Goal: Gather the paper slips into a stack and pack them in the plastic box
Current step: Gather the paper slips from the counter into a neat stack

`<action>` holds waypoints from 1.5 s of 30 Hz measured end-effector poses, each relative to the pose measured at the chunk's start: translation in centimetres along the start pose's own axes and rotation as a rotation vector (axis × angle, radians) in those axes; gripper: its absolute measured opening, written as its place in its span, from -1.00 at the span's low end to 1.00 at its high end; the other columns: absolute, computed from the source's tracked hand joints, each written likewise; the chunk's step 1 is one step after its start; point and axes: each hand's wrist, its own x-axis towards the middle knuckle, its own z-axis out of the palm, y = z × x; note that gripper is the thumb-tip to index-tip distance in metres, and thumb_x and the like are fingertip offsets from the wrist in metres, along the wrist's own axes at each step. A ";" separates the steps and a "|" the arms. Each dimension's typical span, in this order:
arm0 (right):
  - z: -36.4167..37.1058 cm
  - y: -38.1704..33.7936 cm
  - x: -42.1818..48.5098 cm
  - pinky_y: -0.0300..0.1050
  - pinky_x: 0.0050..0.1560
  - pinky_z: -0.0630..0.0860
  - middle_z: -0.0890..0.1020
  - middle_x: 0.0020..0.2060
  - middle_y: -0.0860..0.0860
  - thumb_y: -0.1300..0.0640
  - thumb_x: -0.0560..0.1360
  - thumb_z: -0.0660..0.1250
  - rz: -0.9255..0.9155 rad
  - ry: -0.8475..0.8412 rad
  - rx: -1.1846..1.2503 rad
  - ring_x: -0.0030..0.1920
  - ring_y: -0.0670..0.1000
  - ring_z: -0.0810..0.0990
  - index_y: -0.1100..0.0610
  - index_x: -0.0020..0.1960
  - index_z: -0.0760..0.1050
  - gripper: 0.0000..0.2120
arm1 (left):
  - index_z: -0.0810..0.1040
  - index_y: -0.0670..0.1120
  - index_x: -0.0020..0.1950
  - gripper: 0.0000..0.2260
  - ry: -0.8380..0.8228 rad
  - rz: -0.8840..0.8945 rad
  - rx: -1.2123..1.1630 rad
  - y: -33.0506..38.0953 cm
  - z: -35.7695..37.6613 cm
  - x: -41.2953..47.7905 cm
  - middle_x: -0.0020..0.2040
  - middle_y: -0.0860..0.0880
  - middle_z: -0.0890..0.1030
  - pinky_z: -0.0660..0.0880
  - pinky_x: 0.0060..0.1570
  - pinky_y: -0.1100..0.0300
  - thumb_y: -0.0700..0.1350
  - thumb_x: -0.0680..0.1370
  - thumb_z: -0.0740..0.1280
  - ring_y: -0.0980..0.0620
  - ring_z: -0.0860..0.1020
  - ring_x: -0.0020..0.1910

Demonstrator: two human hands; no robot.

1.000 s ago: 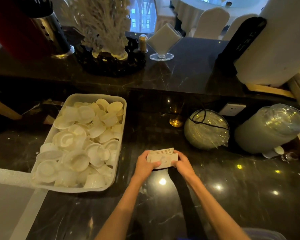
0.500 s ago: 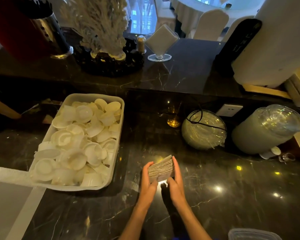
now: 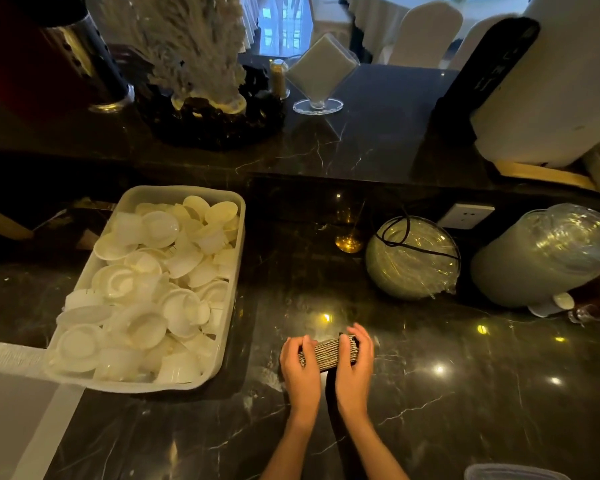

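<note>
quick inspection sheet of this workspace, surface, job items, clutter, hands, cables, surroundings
surface: dark marble counter, glossy, light spots reflected, raised ledge behind
job's things: stack of paper slips on edge on the counter, held between both hands; corner of a plastic box at the bottom right edge
clutter: white tray heaped with small white cups; two wrapped stacks of clear lids; napkin holder on the ledge
grippers: left hand and right hand press the stack's ends
cables: black cord over one wrapped stack, near a wall socket
surroundings: covered chairs and a table beyond
</note>
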 end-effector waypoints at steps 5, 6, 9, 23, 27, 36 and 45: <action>-0.4 0.1 0.9 -0.46 -0.16 0.50 0.61 -0.06 -0.08 0.10 0.60 0.26 -0.013 0.006 -0.065 -0.06 -0.22 0.59 -0.23 -0.04 0.46 -0.80 | 0.49 0.18 -0.01 -0.79 -0.014 0.027 -0.030 0.7 0.3 1.1 -0.12 0.01 0.61 0.62 -0.09 -0.16 -0.16 0.64 0.24 -0.02 0.62 -0.07; -0.6 0.1 1.0 -0.48 -0.15 0.48 0.60 -0.06 -0.08 0.13 0.59 0.27 -0.036 -0.004 -0.084 -0.05 -0.22 0.58 -0.23 -0.04 0.45 -0.78 | 0.47 0.23 0.04 -0.76 -0.012 0.020 -0.057 0.8 0.4 1.3 -0.12 0.01 0.61 0.63 -0.11 -0.14 -0.15 0.65 0.23 -0.01 0.63 -0.09; -1.0 -0.1 1.9 -0.47 -0.05 0.49 0.61 -0.04 -0.10 0.24 0.57 0.29 -0.081 -0.032 -0.067 0.00 -0.20 0.58 -0.14 0.03 0.49 -0.75 | 0.46 0.23 0.11 -0.80 -0.007 0.013 -0.086 0.9 0.6 1.7 -0.09 0.01 0.63 0.57 0.05 -0.19 -0.09 0.64 0.19 -0.06 0.61 -0.03; -1.0 -0.9 3.0 -0.39 -0.15 0.50 0.63 -0.17 -0.14 0.16 0.63 0.16 -0.178 -0.059 -0.034 -0.11 -0.15 0.62 -0.04 -0.03 0.53 -0.80 | 0.59 0.05 0.09 -0.77 -0.320 0.103 -0.121 1.5 0.7 3.4 0.00 -0.05 0.67 0.61 0.04 -0.17 -0.03 0.64 0.14 -0.05 0.66 0.02; -1.5 -1.7 4.0 -0.38 -0.20 0.51 0.61 -0.16 -0.14 -0.01 0.60 0.13 -0.271 0.008 -0.022 -0.13 -0.11 0.62 -0.07 -0.03 0.51 -0.82 | 0.59 0.03 0.10 -0.77 -0.355 0.173 -0.153 2.8 0.8 4.1 -0.06 0.00 0.68 0.64 -0.04 -0.02 -0.01 0.65 0.15 -0.03 0.67 -0.04; -1.5 -0.9 4.1 -0.27 -0.20 0.57 0.62 -0.18 -0.11 0.00 0.60 0.15 -0.255 0.133 -0.058 -0.14 -0.07 0.64 -0.17 -0.07 0.47 -0.84 | 0.59 0.13 0.06 -0.77 -0.234 0.234 -0.105 2.9 2.5 3.7 -0.12 0.07 0.66 0.62 -0.14 -0.09 0.05 0.66 0.13 0.00 0.67 -0.12; -1.9 0.4 3.8 -0.13 -0.18 0.57 0.61 -0.19 -0.11 -0.01 0.62 0.10 -0.294 0.074 -0.140 -0.15 -0.05 0.62 -0.14 -0.06 0.48 -0.80 | 0.54 0.20 0.00 -0.78 -0.196 0.292 -0.071 1.6 2.3 3.4 -0.12 0.05 0.64 0.60 -0.14 -0.11 0.08 0.66 0.10 -0.04 0.64 -0.12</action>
